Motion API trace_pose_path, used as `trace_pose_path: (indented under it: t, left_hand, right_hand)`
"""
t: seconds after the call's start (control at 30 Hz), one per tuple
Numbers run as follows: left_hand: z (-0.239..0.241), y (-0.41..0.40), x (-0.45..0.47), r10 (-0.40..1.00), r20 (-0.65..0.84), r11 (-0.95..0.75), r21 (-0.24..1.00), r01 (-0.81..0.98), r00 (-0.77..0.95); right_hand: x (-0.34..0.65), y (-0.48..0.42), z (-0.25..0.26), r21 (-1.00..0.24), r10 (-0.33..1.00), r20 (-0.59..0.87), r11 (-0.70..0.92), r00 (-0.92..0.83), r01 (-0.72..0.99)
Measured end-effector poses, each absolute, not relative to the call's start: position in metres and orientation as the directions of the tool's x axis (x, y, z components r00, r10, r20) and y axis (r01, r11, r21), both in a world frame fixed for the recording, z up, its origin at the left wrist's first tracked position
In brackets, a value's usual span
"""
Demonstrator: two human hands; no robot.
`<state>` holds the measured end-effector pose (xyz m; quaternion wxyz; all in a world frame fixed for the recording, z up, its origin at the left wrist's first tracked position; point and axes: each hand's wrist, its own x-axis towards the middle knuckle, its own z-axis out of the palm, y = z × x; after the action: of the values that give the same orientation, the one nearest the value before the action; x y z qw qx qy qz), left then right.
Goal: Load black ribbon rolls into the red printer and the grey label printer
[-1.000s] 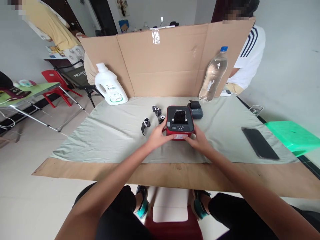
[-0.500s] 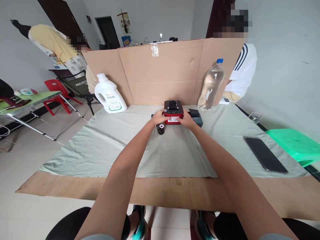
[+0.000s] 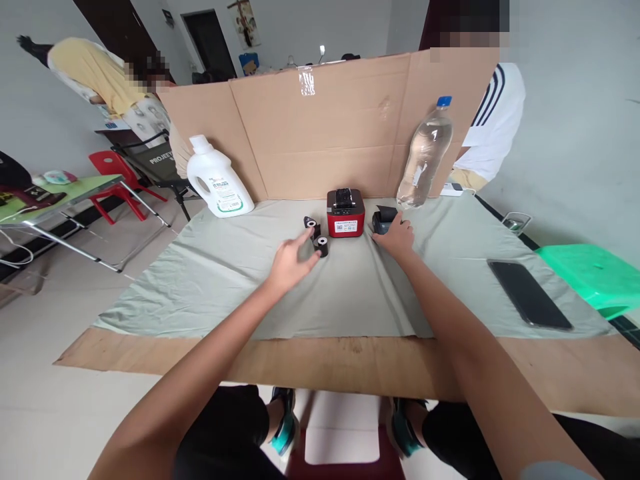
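A small red-and-black printer [image 3: 345, 227] with a white label on its front stands in the middle of the cloth. To its left are two small black rolls, a nearer roll [image 3: 321, 248] with a white core and a farther roll [image 3: 310, 225]. My left hand [image 3: 293, 263] is beside these rolls with thumb and forefinger spread, holding nothing. On the other side, my right hand [image 3: 399, 238] is closed around a dark grey printer-like device [image 3: 382, 220] with a raised black flap. My fingers hide part of that device.
A cardboard screen [image 3: 320, 133] stands along the back. A white detergent jug [image 3: 220, 183] is at back left, a clear water bottle [image 3: 425, 160] at back right. A black phone [image 3: 530, 293] lies right, near a green stool [image 3: 590, 273]. Two people are beyond the screen.
Both hands have come off the red printer. My left hand has moved back and left, towards the black rolls. My right hand has moved right and taken hold of the dark grey device.
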<state>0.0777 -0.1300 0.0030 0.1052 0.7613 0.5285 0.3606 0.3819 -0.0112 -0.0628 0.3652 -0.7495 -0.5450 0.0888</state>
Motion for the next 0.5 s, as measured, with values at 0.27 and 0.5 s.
trace_pose_path:
  t: [0.27,0.5]
  left_hand:
    - [-0.032,-0.234,0.084,0.872,0.45,-0.435,0.53,0.728,0.194]
    - [-0.056,-0.224,0.113,0.94,0.207,-0.342,0.602,0.722,0.272]
  right_hand:
    - [0.355,-0.12,-0.056,-0.68,0.877,0.361,0.015,0.317,0.733]
    - [0.31,-0.212,-0.058,-0.596,0.922,0.352,0.087,0.162,0.798]
